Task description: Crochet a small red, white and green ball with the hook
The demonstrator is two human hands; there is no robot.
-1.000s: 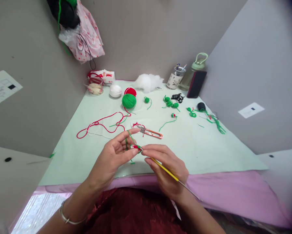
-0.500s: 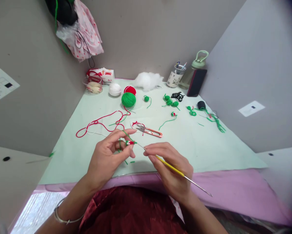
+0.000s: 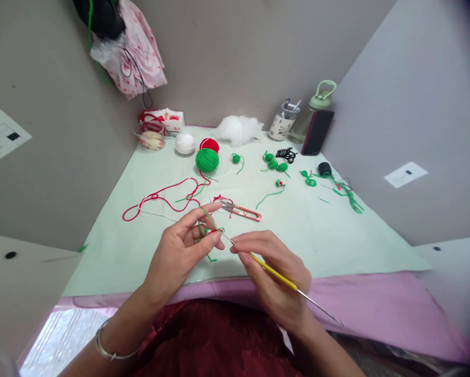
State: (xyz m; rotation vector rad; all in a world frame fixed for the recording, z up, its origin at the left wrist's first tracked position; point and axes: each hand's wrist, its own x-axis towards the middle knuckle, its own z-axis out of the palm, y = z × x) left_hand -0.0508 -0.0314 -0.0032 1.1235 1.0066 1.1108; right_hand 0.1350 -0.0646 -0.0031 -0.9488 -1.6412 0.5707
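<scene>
Near the front of the table, my left hand (image 3: 183,243) pinches a small crochet piece (image 3: 213,231) in green, red and white yarn between thumb and fingers. Green yarn (image 3: 206,213) runs over its raised index finger, and a tail hangs below. My right hand (image 3: 276,272) grips a crochet hook (image 3: 276,273) with a yellow handle, like a pen. The hook's thin metal tip reaches into the crochet piece, and its far metal end points down to the right. Orange-handled thread snips (image 3: 244,212) lie just beyond my hands.
Green (image 3: 207,160), red (image 3: 210,146) and white (image 3: 185,144) yarn balls sit at the back left, with loose red yarn (image 3: 160,198) before them. White stuffing (image 3: 239,130), a pen cup (image 3: 284,122), a bottle (image 3: 303,123) and a phone (image 3: 317,133) line the back. Small green crochet pieces (image 3: 273,164) lie right.
My left hand has shifted slightly right, bringing the crochet piece closer to my right hand. The piece has turned a little on the hook. My right hand has barely moved.
</scene>
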